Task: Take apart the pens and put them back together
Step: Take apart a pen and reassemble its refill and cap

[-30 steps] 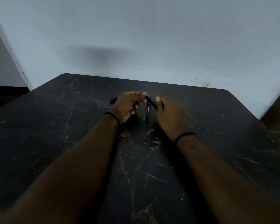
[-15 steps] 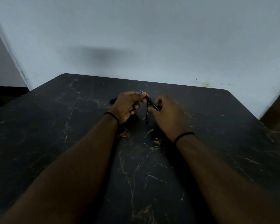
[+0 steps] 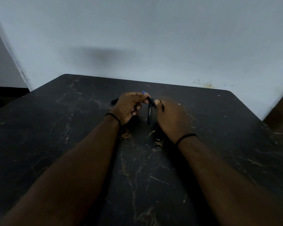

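Count from where I sit:

- Dark slim pen parts visible: 3. One dark pen held between my hands (image 3: 151, 103), slanted, blue tip at its far end. One dark pen barrel with pale print lying on the table (image 3: 149, 115), just under the held one. One dark piece with a blue end (image 3: 114, 100) poking out from behind my left hand; can't tell if it's a whole pen or only a cap.
- Hands: 2, left hand (image 3: 129, 106) and right hand (image 3: 170, 116).
- Thin black wristbands: 2, left wristband (image 3: 113, 116) and right wristband (image 3: 185, 137), one per wrist.
- Black marble-look tables with pale veins (image 3: 219, 144): 1.
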A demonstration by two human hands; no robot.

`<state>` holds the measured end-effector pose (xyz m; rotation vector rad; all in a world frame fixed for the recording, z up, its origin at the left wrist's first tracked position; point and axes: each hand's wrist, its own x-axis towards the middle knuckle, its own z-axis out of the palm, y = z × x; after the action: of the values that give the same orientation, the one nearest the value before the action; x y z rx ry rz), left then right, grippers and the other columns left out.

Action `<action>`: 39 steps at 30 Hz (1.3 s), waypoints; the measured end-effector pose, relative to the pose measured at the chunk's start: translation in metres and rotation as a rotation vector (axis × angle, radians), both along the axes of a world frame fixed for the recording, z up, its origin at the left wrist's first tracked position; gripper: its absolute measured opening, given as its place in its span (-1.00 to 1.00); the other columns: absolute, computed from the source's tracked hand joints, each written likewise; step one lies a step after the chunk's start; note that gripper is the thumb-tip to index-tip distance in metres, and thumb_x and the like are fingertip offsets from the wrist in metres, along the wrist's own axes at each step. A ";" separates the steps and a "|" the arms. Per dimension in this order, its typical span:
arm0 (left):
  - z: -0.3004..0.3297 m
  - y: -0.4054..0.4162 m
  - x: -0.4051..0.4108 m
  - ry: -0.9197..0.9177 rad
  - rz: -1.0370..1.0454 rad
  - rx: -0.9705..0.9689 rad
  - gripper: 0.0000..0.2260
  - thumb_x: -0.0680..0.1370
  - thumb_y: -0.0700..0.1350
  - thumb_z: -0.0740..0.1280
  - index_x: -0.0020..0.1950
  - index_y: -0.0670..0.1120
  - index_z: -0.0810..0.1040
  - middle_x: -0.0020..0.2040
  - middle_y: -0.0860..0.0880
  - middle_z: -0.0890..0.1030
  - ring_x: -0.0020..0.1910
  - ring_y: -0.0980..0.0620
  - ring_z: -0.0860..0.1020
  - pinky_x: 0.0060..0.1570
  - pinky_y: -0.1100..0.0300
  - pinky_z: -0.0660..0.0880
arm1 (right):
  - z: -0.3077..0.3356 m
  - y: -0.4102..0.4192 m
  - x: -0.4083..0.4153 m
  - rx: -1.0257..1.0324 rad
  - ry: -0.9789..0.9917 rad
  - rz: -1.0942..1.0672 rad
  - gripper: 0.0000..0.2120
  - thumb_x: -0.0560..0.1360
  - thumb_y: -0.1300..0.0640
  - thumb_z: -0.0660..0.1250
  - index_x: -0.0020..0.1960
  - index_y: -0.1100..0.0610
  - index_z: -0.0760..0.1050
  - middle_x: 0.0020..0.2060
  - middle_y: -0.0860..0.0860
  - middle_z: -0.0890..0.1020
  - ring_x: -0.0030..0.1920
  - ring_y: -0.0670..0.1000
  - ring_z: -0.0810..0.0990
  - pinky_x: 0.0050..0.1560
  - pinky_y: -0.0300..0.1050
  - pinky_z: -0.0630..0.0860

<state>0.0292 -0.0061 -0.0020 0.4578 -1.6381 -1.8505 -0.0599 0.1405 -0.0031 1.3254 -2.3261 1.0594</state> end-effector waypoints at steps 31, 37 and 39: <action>0.011 -0.007 0.020 -0.682 1.009 -0.867 -0.72 0.52 0.06 0.33 0.07 -0.12 0.56 0.17 -0.18 0.49 0.18 -0.19 0.46 0.15 -0.02 0.40 | 0.010 0.009 0.010 -0.072 -0.176 0.051 -0.74 0.66 -0.01 0.18 -0.12 0.08 0.51 -0.23 0.00 0.61 -0.18 0.03 0.57 -0.13 -0.01 0.50; 0.003 -0.018 0.023 -1.147 0.770 -0.908 -0.62 0.58 0.04 0.27 0.25 -0.20 0.54 0.30 -0.29 0.48 0.28 -0.27 0.43 0.32 -0.13 0.36 | 0.009 0.009 0.009 -0.053 -0.163 0.039 -0.75 0.65 0.01 0.20 -0.17 0.05 0.46 -0.22 -0.02 0.57 -0.19 0.01 0.51 -0.16 -0.10 0.36; 0.004 -0.019 0.022 -1.142 0.755 -0.954 -0.67 0.56 -0.02 0.28 0.20 -0.21 0.57 0.20 -0.27 0.55 0.21 -0.26 0.49 0.23 -0.10 0.44 | 0.009 0.008 0.008 -0.047 -0.156 0.033 -0.75 0.64 0.00 0.21 -0.14 0.08 0.51 -0.22 -0.01 0.56 -0.19 0.01 0.50 -0.16 -0.09 0.39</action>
<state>0.0511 -0.0253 0.0024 1.5317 -2.2667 -0.0451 -0.0520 0.1486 0.0058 1.3111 -2.3802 1.2622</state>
